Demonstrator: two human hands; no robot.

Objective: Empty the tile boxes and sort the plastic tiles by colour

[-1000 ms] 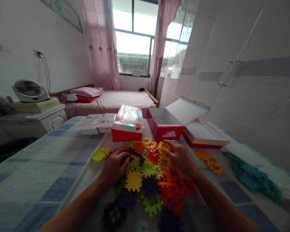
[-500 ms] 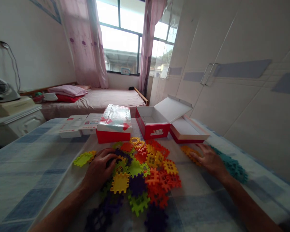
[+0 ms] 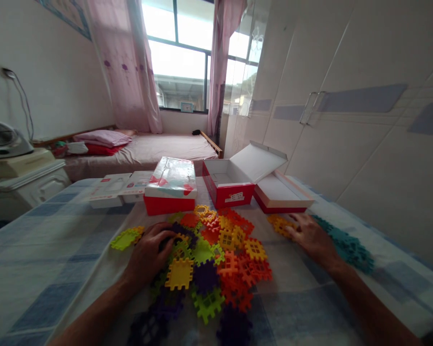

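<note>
A heap of plastic interlocking building tiles (image 3: 207, 250) with notched edges lies before me, in yellow, orange, lime green and dark purple. My left hand (image 3: 153, 247) rests at the heap's left edge, fingers curved over it, with a gap between thumb and index finger. Its fingertips touch tiles there. Farther right, my right hand (image 3: 312, 238) is beside a small group of yellow-orange tiles (image 3: 279, 225), its thumb and fingers apart at their near edge. Teal tiles (image 3: 348, 245) lie beyond that hand. Left of my left hand are lime tiles (image 3: 125, 239) with a yellow one.
Behind the heap stand a closed red-and-white box (image 3: 171, 185), an open red box (image 3: 228, 187) and its neighbouring shallow tray-like box (image 3: 283, 194). Flat white boxes (image 3: 108, 190) lie at the left. A checked cloth (image 3: 57, 254) covers the table. A bed (image 3: 159, 144) and wardrobe (image 3: 364, 158) are beyond.
The yellow-orange tiles now show more fully, as my right thumb and fingers have drawn slightly off them. My left hand has stayed nearly still.
</note>
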